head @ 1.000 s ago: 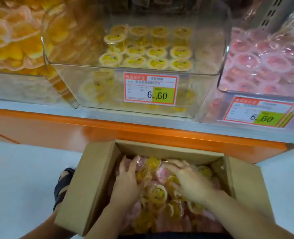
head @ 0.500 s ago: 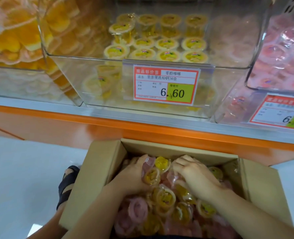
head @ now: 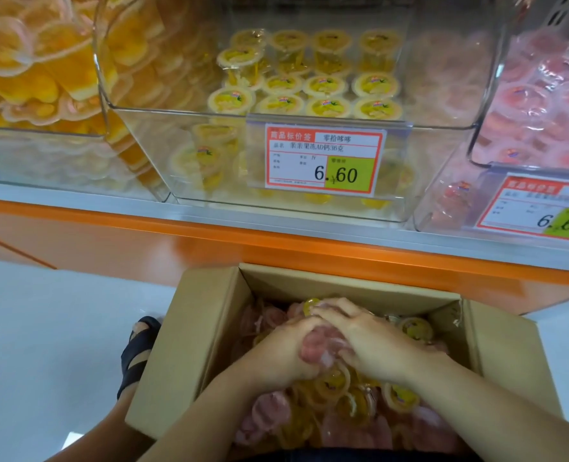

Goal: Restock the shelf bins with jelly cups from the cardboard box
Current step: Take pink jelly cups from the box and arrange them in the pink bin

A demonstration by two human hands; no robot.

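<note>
Open corrugated cardboard box, brown and matt, sits below the orange shelf edge. It is filled with loose jelly cups: small round clear-plastic tubs with film lids, pink and yellow mixed. Left hand and right hand are inside the box, pressed together, fingers curled round a cluster of pink and yellow cups gathered between the palms. Above, a clear rigid plastic bin with rounded corners holds yellow cups in rows, lids up, partly filled; a red-bordered price tag is fixed to its front. The right-hand bin holds pink cups. A black sandal shows left of the box
</note>
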